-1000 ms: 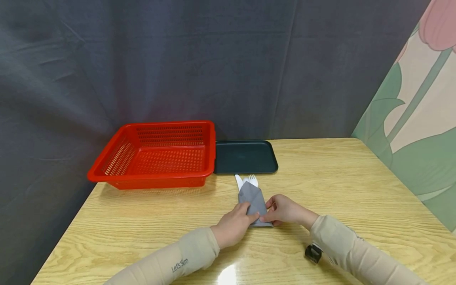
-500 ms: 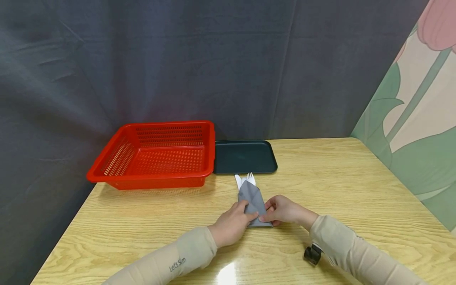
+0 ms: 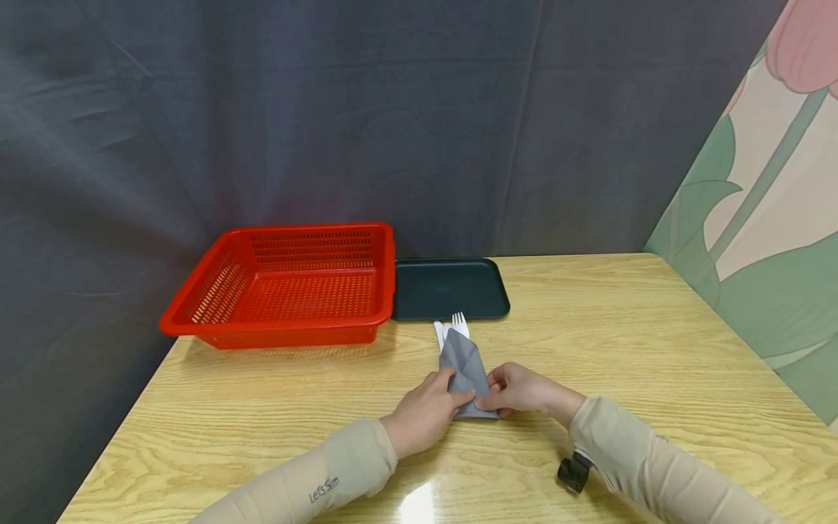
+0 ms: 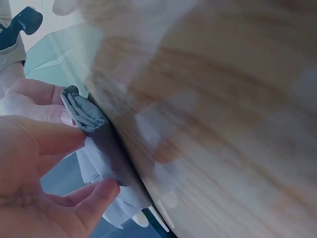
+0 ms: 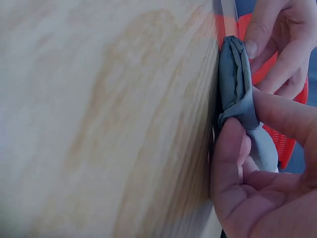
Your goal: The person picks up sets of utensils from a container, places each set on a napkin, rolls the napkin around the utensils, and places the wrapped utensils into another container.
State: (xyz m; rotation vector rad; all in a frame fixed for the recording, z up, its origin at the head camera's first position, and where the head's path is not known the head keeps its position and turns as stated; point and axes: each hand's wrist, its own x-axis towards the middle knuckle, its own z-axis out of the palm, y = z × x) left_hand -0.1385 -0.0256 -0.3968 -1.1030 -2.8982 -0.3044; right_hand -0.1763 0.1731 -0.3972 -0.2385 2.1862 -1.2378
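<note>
A grey cloth napkin lies folded into a pointed pouch on the table. From its far end stick out a white knife and a white fork, with another white piece between them. My left hand holds the napkin's left side, thumb and forefinger on its upper face. Thumb and fingers of my right hand pinch the near right edge. In the right wrist view, the napkin's near end shows several stacked layers between both hands. The cutlery's lower part is hidden inside the napkin.
A red perforated basket stands at the back left. Beside it, a dark green tray lies just beyond the cutlery tips. A dark curtain hangs behind the table. A small black device sits at my right wrist.
The fork's tines have shifted away from me and slightly left, reaching further toward the tray. The napkin's tip has moved slightly away too. Both hands keep nearly the same place.
</note>
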